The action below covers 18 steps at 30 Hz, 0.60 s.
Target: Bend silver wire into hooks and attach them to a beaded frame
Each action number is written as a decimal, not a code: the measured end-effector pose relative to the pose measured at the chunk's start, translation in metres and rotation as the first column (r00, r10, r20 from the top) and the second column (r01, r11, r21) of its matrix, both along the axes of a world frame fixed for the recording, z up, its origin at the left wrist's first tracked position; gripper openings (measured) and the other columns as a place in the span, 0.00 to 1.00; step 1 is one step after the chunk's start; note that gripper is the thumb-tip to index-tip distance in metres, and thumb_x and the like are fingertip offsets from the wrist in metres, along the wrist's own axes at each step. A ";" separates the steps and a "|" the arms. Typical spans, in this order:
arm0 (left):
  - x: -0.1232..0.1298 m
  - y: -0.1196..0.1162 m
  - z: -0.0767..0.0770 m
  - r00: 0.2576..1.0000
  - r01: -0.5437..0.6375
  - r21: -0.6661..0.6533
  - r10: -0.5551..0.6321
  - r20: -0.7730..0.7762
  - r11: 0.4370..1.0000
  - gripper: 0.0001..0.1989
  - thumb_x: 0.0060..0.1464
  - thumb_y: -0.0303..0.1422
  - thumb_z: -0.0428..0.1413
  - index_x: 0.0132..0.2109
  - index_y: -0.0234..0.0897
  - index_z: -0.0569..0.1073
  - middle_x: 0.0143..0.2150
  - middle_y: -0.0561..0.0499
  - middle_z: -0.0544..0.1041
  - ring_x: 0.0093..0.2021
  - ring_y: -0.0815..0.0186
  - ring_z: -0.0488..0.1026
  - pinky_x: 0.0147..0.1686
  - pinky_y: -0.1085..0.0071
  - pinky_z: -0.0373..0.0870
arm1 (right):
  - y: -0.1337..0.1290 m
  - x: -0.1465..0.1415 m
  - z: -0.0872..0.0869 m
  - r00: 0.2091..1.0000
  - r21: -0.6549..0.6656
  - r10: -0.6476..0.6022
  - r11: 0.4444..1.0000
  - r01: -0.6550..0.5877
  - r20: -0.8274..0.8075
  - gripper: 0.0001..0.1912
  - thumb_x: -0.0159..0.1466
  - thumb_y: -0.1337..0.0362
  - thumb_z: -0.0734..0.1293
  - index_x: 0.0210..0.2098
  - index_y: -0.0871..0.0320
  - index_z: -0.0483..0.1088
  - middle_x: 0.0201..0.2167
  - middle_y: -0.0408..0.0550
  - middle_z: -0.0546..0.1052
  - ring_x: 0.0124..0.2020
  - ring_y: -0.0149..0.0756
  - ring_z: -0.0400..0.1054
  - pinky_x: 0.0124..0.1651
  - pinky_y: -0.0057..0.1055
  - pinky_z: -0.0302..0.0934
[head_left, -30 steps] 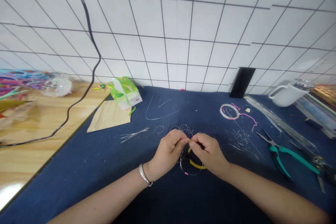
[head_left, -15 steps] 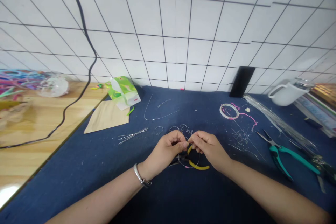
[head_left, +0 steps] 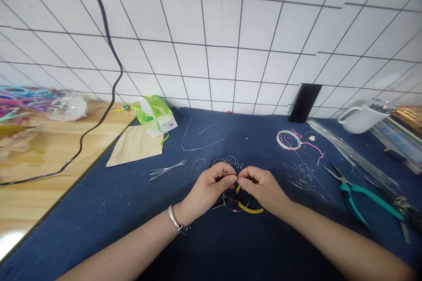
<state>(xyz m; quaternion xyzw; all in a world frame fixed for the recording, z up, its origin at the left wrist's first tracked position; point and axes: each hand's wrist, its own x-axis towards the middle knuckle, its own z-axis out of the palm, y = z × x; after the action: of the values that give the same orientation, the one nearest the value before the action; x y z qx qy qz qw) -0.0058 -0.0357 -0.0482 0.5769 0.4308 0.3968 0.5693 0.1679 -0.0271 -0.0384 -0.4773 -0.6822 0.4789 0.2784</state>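
Both hands meet at the centre of the dark blue mat, fingertips nearly touching. My left hand (head_left: pixel 211 186), with a silver bracelet on its wrist, pinches one side of a thin wire loop. My right hand (head_left: pixel 263 185) pinches the loop's other side. The wire loop (head_left: pixel 249 202) hangs below the fingers, with small pink beads (head_left: pixel 234 210) at its bottom. Under it lie yellow-handled pliers (head_left: pixel 252 209), partly covered by the hands. Just beyond the fingers are curled wire pieces (head_left: pixel 232 160). The wire ends between the fingertips are too small to make out.
Straight wires (head_left: pixel 168 169) and a green packet (head_left: pixel 154 114) lie left. To the right are a round bead dish (head_left: pixel 289 139), wire scraps (head_left: pixel 303 173), teal-handled pliers (head_left: pixel 376 201), a wire bundle (head_left: pixel 352 151) and a white mug (head_left: pixel 358 118). A black object (head_left: pixel 305 103) leans on the wall.
The right fingers have closed in, with thumb and index finger now pressed together near the left fingertips. The left hand has barely moved.
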 end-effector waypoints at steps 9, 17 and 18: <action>-0.003 0.000 0.002 0.993 -0.053 0.092 0.062 -0.097 0.994 0.08 0.55 0.34 0.51 0.31 0.34 0.68 0.27 0.53 0.68 0.29 0.70 0.64 0.30 0.73 0.60 | 0.001 0.000 0.001 0.998 -0.090 0.067 0.994 -0.068 -0.014 0.08 0.60 0.62 0.60 0.32 0.59 0.69 0.24 0.40 0.68 0.25 0.26 0.60 0.28 0.24 0.54; -0.003 0.000 -0.003 0.989 -0.111 0.119 0.122 -0.086 0.987 0.08 0.56 0.33 0.50 0.31 0.35 0.68 0.27 0.54 0.67 0.29 0.71 0.63 0.30 0.74 0.60 | -0.001 -0.003 0.000 0.995 0.032 0.058 0.998 -0.061 0.084 0.08 0.59 0.64 0.60 0.27 0.58 0.68 0.22 0.39 0.66 0.24 0.25 0.57 0.27 0.23 0.52; -0.002 0.000 -0.003 0.988 -0.122 0.113 0.132 -0.085 0.986 0.08 0.56 0.33 0.50 0.31 0.35 0.68 0.27 0.54 0.67 0.28 0.71 0.62 0.29 0.75 0.60 | -0.001 -0.003 -0.001 0.994 0.035 0.061 0.997 -0.064 0.088 0.08 0.59 0.64 0.60 0.27 0.58 0.68 0.22 0.39 0.66 0.24 0.26 0.57 0.27 0.23 0.52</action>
<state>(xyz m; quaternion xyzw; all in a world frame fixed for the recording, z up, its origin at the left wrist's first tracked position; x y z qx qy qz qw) -0.0081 -0.0361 -0.0517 0.5957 0.4707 0.4278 0.4906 0.1648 -0.0284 -0.0390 -0.4707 -0.7173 0.4530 0.2422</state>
